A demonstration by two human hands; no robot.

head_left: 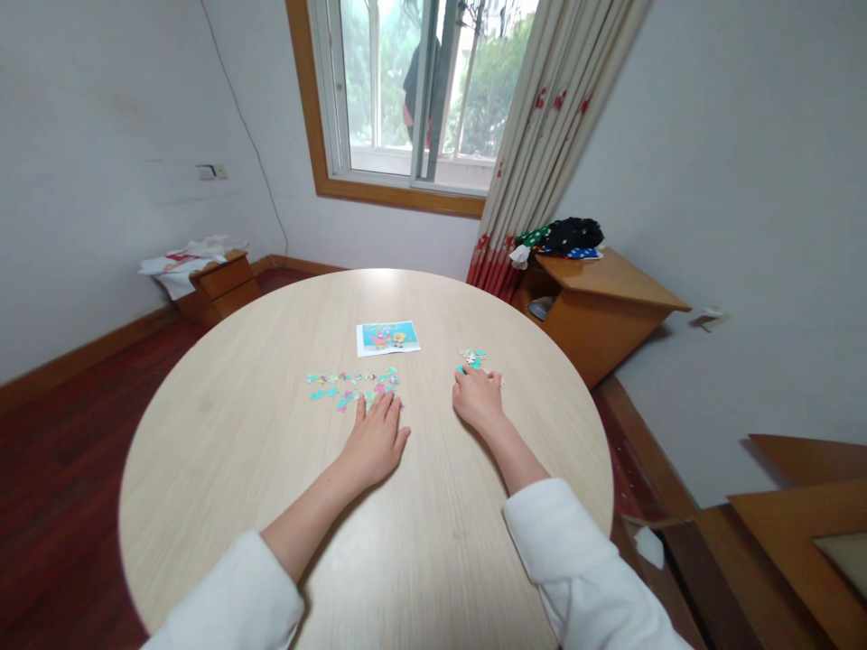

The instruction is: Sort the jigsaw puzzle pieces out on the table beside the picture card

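Observation:
Small colourful jigsaw pieces [325, 394] lie in loose rows on the round table [433, 533], some turquoise, some pink or multicoloured. My left hand [375, 442] rests flat at the near right end of these rows, fingers spread, its fingertips touching the nearest pieces. A second, smaller pile of jigsaw pieces [474, 357] sits to the right. At its near edge my right hand [478, 397] has its fingers bent down, with a turquoise piece showing at the fingertips. The thumb and part of that grip are hidden. Beyond both hands lies a picture card [388, 338] with cartoon figures on blue.
A wooden cabinet [610, 289] with cloths on top stands past the table's right side. Papers lie on a low wooden stand [227, 284] at the back left. A curtain [542, 135] hangs beside the window, where a dark figure shows outside.

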